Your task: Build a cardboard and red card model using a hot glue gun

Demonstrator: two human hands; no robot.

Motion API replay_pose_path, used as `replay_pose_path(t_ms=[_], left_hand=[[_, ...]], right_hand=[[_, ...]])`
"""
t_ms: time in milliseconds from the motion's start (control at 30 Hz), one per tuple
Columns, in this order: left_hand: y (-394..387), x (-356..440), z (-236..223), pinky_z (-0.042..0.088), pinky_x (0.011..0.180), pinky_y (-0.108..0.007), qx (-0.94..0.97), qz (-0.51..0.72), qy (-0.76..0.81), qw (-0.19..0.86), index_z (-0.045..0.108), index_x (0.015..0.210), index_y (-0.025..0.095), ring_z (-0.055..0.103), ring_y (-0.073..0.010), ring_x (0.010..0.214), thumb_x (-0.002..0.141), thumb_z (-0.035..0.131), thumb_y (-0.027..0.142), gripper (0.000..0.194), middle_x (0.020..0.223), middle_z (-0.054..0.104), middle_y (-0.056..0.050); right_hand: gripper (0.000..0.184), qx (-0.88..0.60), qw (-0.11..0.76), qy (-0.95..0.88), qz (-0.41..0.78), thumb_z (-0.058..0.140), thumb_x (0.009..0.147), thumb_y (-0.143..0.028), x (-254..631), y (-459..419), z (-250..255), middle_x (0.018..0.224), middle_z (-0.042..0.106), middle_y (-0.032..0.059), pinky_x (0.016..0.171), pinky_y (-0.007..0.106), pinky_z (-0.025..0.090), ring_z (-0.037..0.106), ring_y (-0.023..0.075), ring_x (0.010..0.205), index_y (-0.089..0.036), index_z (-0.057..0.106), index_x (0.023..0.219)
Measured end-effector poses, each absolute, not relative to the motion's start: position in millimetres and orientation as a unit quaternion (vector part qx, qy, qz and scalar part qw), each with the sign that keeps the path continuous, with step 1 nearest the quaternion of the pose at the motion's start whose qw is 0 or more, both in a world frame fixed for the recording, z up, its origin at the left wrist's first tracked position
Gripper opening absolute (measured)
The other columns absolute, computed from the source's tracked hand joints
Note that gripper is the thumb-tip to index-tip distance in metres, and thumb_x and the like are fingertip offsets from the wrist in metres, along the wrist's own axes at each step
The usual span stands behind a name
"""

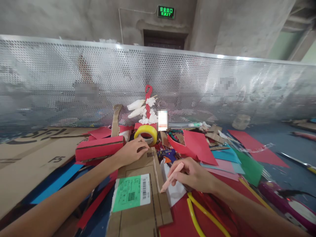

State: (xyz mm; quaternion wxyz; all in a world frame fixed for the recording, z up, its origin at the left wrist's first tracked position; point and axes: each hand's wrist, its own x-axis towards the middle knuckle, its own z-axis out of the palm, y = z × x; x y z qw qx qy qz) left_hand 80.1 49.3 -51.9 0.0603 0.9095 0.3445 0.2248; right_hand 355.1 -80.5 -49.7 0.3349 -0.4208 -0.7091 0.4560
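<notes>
Cardboard [142, 200] lies flat under both hands. Left hand [130, 150] presses its far end, fingers spread by the tape roll [146, 134]. Right hand [192, 173] pinches a pink cutter [172, 177], tip at the edge; I'd keep that pressing hand clear of the cutting line.
</notes>
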Motion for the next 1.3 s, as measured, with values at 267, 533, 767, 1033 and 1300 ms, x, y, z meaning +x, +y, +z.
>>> replay_pose_path(t_ms=[267, 533, 767, 1033, 1300], left_hand=[[50.2, 79.5, -53.2, 0.049, 0.095, -0.038, 0.912, 0.221, 0.341, 0.058, 0.075, 0.103, 0.022, 0.063, -0.0215, 0.101, 0.101, 0.048, 0.034, 0.029, 0.109, 0.065, -0.006], [50.1, 80.0, -53.0, 0.049, 0.095, -0.039, 0.91, 0.223, 0.344, 0.062, 0.075, 0.103, 0.022, 0.064, -0.0214, 0.1, 0.102, 0.048, 0.035, 0.03, 0.11, 0.065, -0.007], [50.5, 79.4, -54.2, 0.048, 0.095, -0.038, 0.913, 0.225, 0.336, 0.052, 0.075, 0.102, 0.022, 0.063, -0.0215, 0.101, 0.102, 0.047, 0.035, 0.03, 0.11, 0.065, -0.007], [50.5, 79.0, -53.7, 0.049, 0.095, -0.037, 0.913, 0.223, 0.339, 0.051, 0.074, 0.102, 0.023, 0.063, -0.0213, 0.102, 0.102, 0.047, 0.034, 0.029, 0.111, 0.065, -0.006], [48.9, 79.0, -52.2, 0.049, 0.095, -0.038, 0.912, 0.229, 0.336, 0.059, 0.074, 0.101, 0.023, 0.063, -0.0217, 0.101, 0.101, 0.046, 0.035, 0.031, 0.11, 0.065, -0.006]], right_hand=[[0.02, -0.421, 0.342, -0.708, 0.453, 0.057, 0.081, -0.012, 354.0, -81.4, -48.0, 0.075, 0.077, 0.002, 0.058, 0.021, 0.045, 0.069, 0.0155, 0.07, -0.016, 0.076, 0.086], [0.02, -0.422, 0.339, -0.708, 0.454, 0.056, 0.081, -0.012, 353.8, -82.4, -47.5, 0.074, 0.076, 0.0014, 0.061, 0.022, 0.046, 0.07, 0.0163, 0.071, -0.017, 0.075, 0.085], [0.02, -0.425, 0.328, -0.715, 0.447, 0.056, 0.081, -0.012, 355.8, -82.2, -45.3, 0.074, 0.076, 0.0011, 0.056, 0.02, 0.042, 0.068, 0.0146, 0.068, -0.016, 0.076, 0.087], [0.022, -0.424, 0.343, -0.715, 0.437, 0.058, 0.082, -0.012, 355.1, -81.6, -48.4, 0.077, 0.077, 0.0018, 0.059, 0.021, 0.045, 0.069, 0.0149, 0.071, -0.016, 0.077, 0.091], [0.021, -0.418, 0.327, -0.722, 0.445, 0.058, 0.081, -0.011, 355.6, -82.1, -46.6, 0.078, 0.078, 0.0027, 0.058, 0.021, 0.045, 0.07, 0.0152, 0.071, -0.016, 0.077, 0.09]])
